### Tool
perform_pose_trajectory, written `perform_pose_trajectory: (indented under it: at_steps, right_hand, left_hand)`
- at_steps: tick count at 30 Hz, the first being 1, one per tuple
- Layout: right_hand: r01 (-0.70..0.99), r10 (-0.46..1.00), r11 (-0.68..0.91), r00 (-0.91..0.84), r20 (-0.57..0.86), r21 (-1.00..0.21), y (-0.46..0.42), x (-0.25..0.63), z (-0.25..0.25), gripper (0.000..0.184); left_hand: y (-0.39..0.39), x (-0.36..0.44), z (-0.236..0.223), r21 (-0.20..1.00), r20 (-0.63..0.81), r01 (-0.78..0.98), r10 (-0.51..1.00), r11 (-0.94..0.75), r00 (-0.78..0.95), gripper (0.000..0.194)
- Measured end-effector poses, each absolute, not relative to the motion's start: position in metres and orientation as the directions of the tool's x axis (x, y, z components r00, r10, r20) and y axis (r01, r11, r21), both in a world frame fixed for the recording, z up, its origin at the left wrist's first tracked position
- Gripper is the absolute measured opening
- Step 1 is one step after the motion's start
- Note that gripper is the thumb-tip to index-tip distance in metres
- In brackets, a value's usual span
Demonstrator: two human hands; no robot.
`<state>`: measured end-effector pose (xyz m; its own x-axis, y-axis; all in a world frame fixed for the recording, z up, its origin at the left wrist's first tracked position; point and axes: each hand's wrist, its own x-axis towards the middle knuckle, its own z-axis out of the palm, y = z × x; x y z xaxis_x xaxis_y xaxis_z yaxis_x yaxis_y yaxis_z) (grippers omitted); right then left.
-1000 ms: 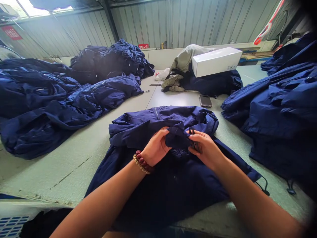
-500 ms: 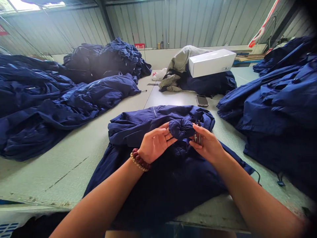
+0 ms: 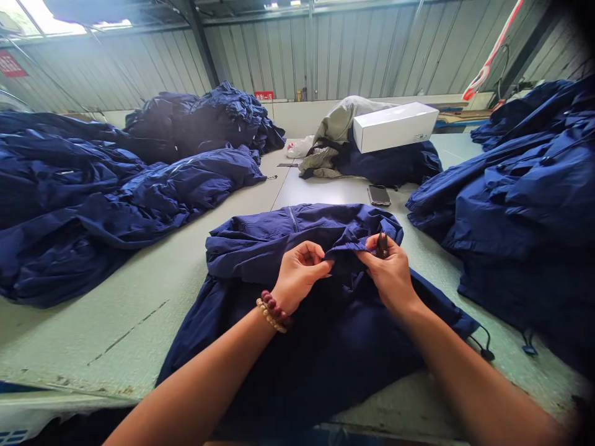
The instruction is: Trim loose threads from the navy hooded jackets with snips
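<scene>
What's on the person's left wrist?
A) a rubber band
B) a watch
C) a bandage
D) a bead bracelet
D. A bead bracelet with dark red and small tan beads goes around the wrist behind the left hand, which is at the blue jacket.
</scene>
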<state>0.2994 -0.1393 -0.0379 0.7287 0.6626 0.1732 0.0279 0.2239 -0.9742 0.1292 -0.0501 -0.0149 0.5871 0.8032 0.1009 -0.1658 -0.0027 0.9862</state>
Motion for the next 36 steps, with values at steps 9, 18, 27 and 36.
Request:
perform_pose_trajectory:
  at_steps: [9, 18, 27, 36]
  right_hand:
    - [0.405, 0.728, 0.159, 0.568, 0.384, -0.9, -0.147, 0.308, -0.035, 0.04]
    - [0.587, 0.585, 0.026, 0.648, 0.488, -0.809, -0.133, 0.354, -0.066, 0.055]
    - [0.65, 0.712, -0.27, 0.631, 0.307, -0.71, -0.127, 0.348, -0.086, 0.03]
    - [0.649, 0.822, -0.267, 0.539, 0.183, -0.713, -0.261, 0.341, -0.089, 0.039]
  left_hand:
    - [-0.04, 0.118, -0.013, 0.531, 0.754, 0.194, 0.565, -0.825, 0.336, 0.021]
    - [0.011, 0.106, -0.04, 0.185, 0.286, 0.732, 0.749, -0.655, 0.598, 0.092]
    - [0.003, 0.103, -0.057, 0.073, 0.125, 0.729, 0.731, -0.681, 0.671, 0.104]
    - [-0.094, 0.076, -0.053, 0.2, 0.079, 0.601, 0.624, -0.774, 0.777, 0.118]
